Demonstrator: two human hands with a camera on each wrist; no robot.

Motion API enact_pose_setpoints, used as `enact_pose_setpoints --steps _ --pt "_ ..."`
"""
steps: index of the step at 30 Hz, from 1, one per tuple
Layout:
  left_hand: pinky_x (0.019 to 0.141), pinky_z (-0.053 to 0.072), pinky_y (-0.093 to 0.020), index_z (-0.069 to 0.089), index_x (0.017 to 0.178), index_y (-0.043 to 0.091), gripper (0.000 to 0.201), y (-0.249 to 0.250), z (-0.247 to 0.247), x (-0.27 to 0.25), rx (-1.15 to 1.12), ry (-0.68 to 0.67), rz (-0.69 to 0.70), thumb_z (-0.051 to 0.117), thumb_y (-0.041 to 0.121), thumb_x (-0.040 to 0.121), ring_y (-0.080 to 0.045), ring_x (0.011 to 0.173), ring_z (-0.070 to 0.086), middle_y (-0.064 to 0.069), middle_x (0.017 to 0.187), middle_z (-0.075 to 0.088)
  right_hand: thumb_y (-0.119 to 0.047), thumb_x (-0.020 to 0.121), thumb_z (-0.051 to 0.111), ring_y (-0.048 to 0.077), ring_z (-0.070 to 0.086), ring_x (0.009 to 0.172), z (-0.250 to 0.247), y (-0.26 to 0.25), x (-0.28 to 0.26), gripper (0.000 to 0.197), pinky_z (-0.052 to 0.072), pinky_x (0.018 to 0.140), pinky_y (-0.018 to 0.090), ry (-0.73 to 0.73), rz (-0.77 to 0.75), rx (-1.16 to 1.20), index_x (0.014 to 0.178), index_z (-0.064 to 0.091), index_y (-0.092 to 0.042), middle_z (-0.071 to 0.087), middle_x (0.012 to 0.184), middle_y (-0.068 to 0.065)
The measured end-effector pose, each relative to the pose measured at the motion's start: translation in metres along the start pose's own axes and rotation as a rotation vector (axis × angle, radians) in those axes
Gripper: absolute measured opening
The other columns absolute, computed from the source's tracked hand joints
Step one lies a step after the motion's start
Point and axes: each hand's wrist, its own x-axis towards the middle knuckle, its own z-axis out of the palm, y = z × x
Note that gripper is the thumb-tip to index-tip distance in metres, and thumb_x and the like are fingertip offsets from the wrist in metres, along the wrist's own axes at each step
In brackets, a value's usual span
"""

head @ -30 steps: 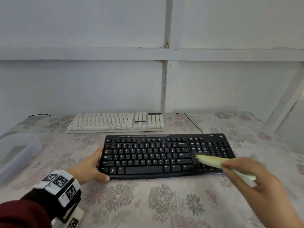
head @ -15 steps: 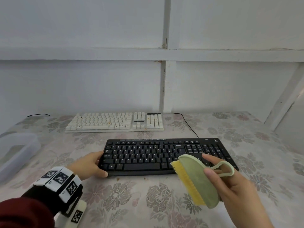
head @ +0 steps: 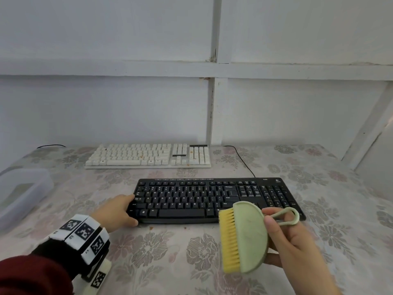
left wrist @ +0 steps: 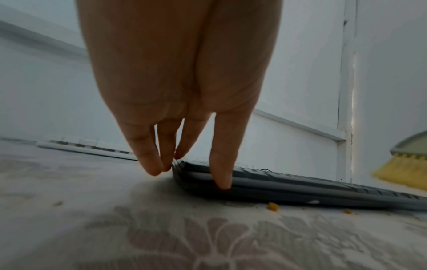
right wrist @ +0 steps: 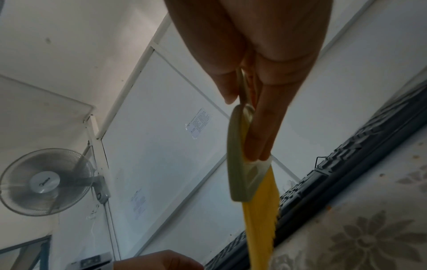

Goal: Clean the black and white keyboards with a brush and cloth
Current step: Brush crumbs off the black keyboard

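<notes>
The black keyboard [head: 202,199] lies on the flowered tablecloth in front of me. Behind it, near the wall, lies the white keyboard [head: 148,156], with orange crumbs on its keys. My left hand [head: 127,209] rests against the black keyboard's left front corner, thumb along the front edge. Its fingers [left wrist: 221,173] are straight and touch the black keyboard [left wrist: 300,190]. My right hand [head: 282,237] grips a pale green brush [head: 248,237] with yellow bristles pointing left. It holds the brush in the air just in front of the keyboard's right half. In the right wrist view, fingers and thumb pinch the brush [right wrist: 240,164]. No cloth is in view.
A translucent plastic container [head: 23,194] stands at the table's left edge. The black keyboard's cable [head: 242,160] runs back to the wall. Orange crumbs [left wrist: 272,206] lie on the cloth by the keyboard's front edge. A fan [right wrist: 46,182] hangs on the wall.
My right hand has lifted the brush off the black keyboard's right keys, drawn it toward me and turned its bristles leftward. My left hand stays at the keyboard's left corner.
</notes>
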Motion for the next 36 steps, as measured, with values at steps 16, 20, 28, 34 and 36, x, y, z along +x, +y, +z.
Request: enact_pose_setpoints --steps 16,20,28,34,36 --pt "0.105 0.035 -0.027 0.04 0.136 0.03 0.055 -0.003 -0.018 -0.045 0.043 0.141 0.136 0.063 0.033 0.086 -0.007 0.123 0.041 0.01 0.138 0.041 -0.055 0.027 0.09 0.024 0.068 0.077 0.002 -0.027 -0.001 0.072 0.059 0.061 0.034 -0.298 -0.091 0.043 0.085 0.075 -0.016 0.069 0.089 0.019" --pt "0.105 0.034 -0.024 0.035 0.138 0.034 0.058 -0.026 -0.023 -0.056 0.03 0.153 0.143 0.062 0.037 0.086 -0.004 0.119 0.039 0.016 0.132 0.039 -0.016 0.056 0.079 0.025 0.069 0.074 0.021 -0.053 -0.006 0.028 0.058 0.062 0.029 -0.369 -0.117 0.05 0.084 0.076 -0.015 0.07 0.086 0.019" --pt "0.1 0.04 -0.024 0.032 0.117 0.059 0.051 -0.092 -0.051 -0.073 -0.07 0.109 0.166 0.061 0.061 0.074 0.002 0.117 0.045 0.023 0.131 0.042 0.003 0.076 0.071 0.017 0.067 0.076 0.115 -0.075 0.01 0.028 0.057 0.067 0.024 -0.376 -0.318 -0.095 0.091 0.075 -0.021 0.071 0.088 0.009" --pt "0.086 0.039 -0.014 0.037 0.114 0.06 0.052 -0.145 -0.078 -0.085 -0.21 0.203 0.202 0.06 0.067 0.068 0.004 0.115 0.045 0.04 0.118 0.037 -0.009 0.081 0.071 0.005 0.061 0.081 0.231 -0.083 0.027 0.028 0.054 0.077 0.024 -0.414 -0.614 -0.412 0.096 0.07 -0.032 0.062 0.101 -0.01" --pt "0.083 0.04 -0.016 0.039 0.115 0.059 0.047 -0.164 -0.089 -0.088 -0.268 0.269 0.209 0.06 0.051 0.074 0.003 0.114 0.046 0.042 0.118 0.037 -0.006 0.082 0.07 0.006 0.059 0.081 0.273 -0.084 0.035 0.026 0.05 0.075 0.014 -0.449 -0.705 -0.489 0.105 0.071 -0.019 0.061 0.105 -0.006"
